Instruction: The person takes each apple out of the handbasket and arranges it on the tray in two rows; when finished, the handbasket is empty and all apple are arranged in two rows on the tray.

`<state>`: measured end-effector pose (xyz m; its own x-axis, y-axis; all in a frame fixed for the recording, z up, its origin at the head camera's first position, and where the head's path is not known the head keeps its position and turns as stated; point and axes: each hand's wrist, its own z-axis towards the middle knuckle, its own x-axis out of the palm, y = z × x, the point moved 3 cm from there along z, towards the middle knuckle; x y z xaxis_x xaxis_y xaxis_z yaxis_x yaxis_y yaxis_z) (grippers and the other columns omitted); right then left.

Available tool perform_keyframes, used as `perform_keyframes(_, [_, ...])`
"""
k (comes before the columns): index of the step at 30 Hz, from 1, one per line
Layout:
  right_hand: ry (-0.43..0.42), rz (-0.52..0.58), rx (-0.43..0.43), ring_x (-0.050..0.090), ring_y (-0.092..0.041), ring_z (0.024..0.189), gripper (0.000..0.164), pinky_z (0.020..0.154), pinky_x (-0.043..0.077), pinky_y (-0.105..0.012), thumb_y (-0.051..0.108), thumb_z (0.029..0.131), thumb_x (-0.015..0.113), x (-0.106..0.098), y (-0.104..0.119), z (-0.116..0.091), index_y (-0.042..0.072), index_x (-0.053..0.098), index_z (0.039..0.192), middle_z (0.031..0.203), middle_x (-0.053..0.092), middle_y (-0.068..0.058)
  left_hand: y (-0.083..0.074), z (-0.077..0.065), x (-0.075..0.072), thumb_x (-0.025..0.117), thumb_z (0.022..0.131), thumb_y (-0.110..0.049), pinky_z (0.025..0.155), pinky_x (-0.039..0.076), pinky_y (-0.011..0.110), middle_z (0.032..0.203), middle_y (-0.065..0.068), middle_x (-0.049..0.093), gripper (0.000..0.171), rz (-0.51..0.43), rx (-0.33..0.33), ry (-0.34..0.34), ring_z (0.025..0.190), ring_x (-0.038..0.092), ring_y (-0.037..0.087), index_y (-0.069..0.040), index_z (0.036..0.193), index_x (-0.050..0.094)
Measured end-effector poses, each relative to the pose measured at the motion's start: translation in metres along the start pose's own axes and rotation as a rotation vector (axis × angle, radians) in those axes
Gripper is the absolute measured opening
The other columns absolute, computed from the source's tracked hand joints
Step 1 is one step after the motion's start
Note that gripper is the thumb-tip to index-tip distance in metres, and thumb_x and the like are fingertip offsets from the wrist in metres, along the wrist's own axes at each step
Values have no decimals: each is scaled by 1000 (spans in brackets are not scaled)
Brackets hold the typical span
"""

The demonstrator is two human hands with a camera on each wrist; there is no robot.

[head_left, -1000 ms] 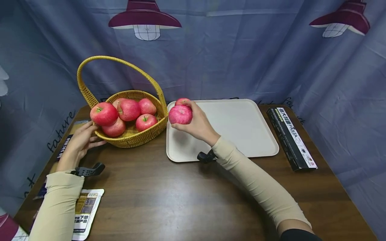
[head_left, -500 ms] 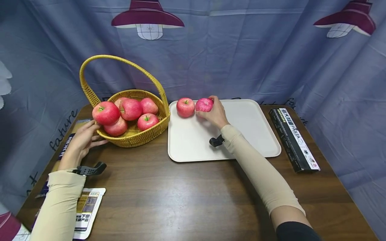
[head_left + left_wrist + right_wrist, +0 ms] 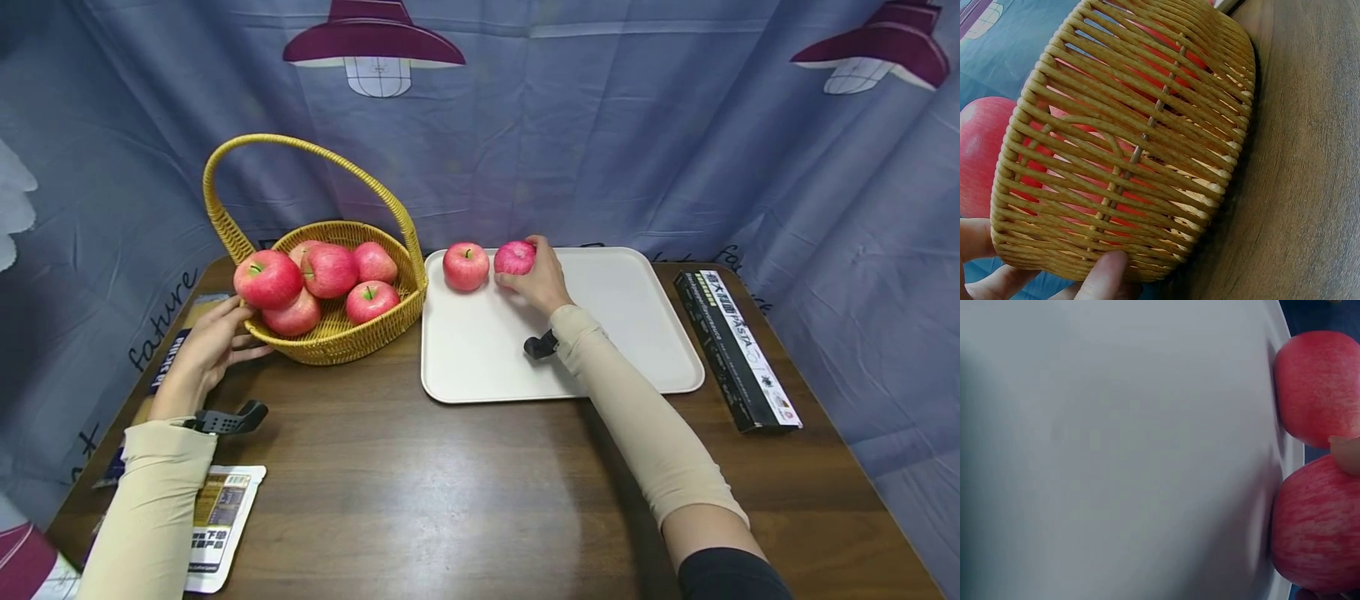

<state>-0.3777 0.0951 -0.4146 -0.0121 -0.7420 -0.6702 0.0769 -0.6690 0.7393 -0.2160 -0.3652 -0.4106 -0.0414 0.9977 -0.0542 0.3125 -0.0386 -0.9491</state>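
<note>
On tray [image 3: 480,358], two apples [image 3: 466,268], one in right hand [image 3: 545,282]; basket [image 3: 352,345], six

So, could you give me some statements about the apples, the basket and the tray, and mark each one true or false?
1. The right grip holds an apple. True.
2. The left grip holds an apple too. False: it holds the side of the basket.
3. Another apple sits on the tray, left of the held one in the head view. True.
4. The basket contains just one apple. False: several apples are in it.
5. The black box lies on the tray. False: it lies on the table, right of the tray.
6. The basket's handle stands upright. True.
</note>
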Motion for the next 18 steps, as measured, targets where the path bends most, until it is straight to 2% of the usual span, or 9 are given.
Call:
perform_keyframes(7, [4,-14,-12,46,-35,137,88,117,41,-53,27,78,86,2,1,-2,14,34,147,147,46,-15,-1,-2,1,38,109,-28,70,64,26,136,10,42,67,13,-2,-8,84,69,-3,-12,162,2])
perform_keyframes(12, [7,-24,-18,46,-36,137,89,116,42,-53,27,78,86,2,-1,-2,13,33,147,147,45,-16,-1,-1,1,37,109,-29,71,64,26,147,21,33,66,33,-4,-12,83,68,-4,-13,162,2])
perform_keyframes(15, [27,-39,-21,44,-37,140,95,118,40,-55,29,77,86,2,-2,-1,13,29,152,150,41,-17,-1,-2,1,37,109,-29,71,64,26,153,25,26,66,31,-4,-8,84,68,-4,-13,162,2])
perform_keyframes(18, [50,-47,-20,39,-38,144,104,120,37,-56,29,76,87,1,-5,-2,13,24,157,155,36,-18,-1,-2,2,38,109,-29,71,64,26,149,22,31,67,17,0,-1,84,69,-3,-12,162,3])
